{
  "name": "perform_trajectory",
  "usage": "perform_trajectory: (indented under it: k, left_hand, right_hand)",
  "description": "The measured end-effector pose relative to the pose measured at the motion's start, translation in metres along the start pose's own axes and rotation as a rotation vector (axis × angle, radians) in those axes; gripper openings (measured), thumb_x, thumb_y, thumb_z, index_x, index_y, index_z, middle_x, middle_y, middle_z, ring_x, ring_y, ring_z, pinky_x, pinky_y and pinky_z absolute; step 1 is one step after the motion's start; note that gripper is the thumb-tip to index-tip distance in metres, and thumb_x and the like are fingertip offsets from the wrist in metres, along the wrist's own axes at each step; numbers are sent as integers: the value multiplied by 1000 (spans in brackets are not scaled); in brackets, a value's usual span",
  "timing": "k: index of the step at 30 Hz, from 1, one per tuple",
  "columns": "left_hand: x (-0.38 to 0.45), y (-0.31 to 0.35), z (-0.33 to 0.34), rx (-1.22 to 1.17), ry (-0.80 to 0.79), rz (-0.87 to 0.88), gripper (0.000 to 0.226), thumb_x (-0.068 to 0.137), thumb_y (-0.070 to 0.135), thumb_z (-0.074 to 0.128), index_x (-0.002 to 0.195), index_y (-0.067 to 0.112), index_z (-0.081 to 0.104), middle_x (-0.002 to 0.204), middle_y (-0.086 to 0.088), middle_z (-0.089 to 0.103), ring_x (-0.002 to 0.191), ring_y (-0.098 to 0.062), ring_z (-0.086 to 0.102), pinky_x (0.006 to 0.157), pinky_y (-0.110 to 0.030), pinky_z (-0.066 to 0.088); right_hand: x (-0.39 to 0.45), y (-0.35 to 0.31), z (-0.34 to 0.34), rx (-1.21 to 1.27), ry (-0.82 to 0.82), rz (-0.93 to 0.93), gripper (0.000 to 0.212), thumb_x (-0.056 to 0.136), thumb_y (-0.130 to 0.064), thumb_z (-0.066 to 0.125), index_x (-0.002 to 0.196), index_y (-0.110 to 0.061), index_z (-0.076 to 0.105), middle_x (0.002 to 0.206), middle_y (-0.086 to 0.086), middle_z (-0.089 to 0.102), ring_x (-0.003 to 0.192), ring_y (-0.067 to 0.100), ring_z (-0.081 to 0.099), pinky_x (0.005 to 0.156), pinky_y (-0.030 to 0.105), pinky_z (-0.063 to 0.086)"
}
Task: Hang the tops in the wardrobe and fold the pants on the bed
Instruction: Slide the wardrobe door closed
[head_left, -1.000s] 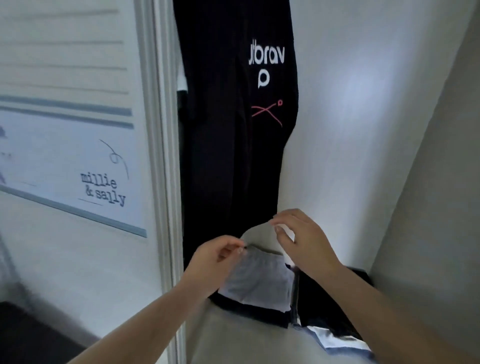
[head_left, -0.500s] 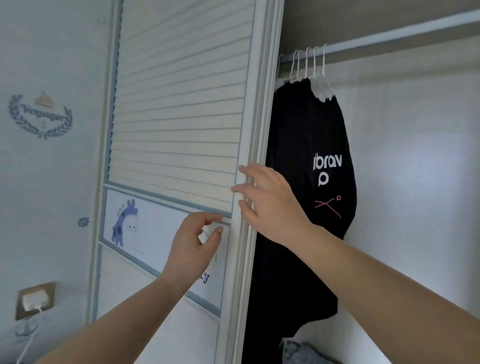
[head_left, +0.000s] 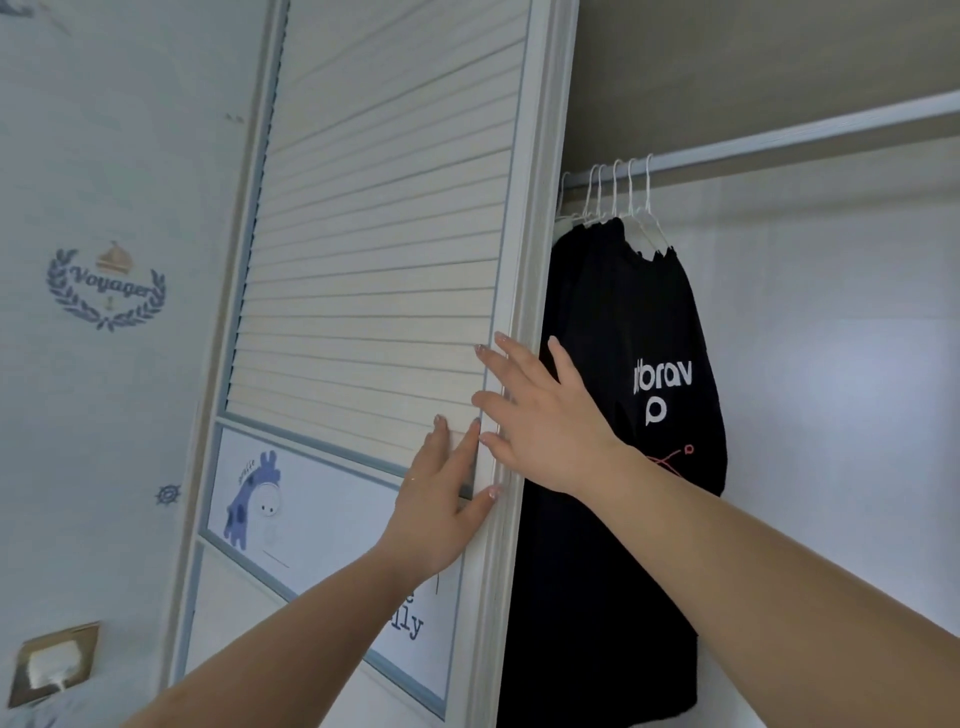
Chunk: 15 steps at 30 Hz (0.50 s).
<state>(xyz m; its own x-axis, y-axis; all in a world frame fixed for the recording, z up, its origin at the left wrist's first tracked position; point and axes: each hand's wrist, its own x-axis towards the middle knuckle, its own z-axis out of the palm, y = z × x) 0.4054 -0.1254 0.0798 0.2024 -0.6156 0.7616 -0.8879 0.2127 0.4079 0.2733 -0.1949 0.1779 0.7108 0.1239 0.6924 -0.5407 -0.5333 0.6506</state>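
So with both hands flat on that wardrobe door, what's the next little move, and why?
Probably slide the sliding door to the right to close the wardrobe. Both the left hand and right hand press open-fingered at its edge, and the black tops already hang on white hangers from the rail.

Soft even daylight, faint bluish glare on wardrobe back wall (head_left: 852, 384); wide-angle edge bending, slight overall softness

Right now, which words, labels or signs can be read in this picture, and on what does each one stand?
"Voyager": wall emblem.
"brav": black top hanging in the wardrobe; its first letter is hidden by a fold.
"lly": wardrobe door, lower panel; the rest is behind the left hand's arm.
Small word above the giraffe drawing: too blurred to read.
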Motion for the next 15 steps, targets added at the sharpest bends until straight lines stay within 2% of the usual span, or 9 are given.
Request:
perform_trajectory:
  k: [4,8,15]
  left_hand:
    - [-2,4,5,41,15,8,69,84,63,34,139,49,-5,160,-3,-8,148,-16,-6,118,-35,7]
    - [-8,13,12,107,51,24,73,76,75,19,140,49,-5,160,-4,-4,148,-19,-4,119,-47,12]
    - [-17,47,28,164,57,65,71,77,74,8,139,48,-14,151,7,-21,139,-10,-27,119,-45,-6]
  right_hand:
    - [-9,6,-1,-2,40,-10,33,83,-41,61,108,-19,69,146,11,43,141,28,31,106,61,29]
    - [-21,12,-7,-23,42,-6,39,86,-43,45,109,-21,67,148,10,41,142,27,30,107,60,30]
    - [-50,31,-31,-78,38,-8,42,87,-43,40,110,-19,66,149,11,39,142,28,29,108,63,25]
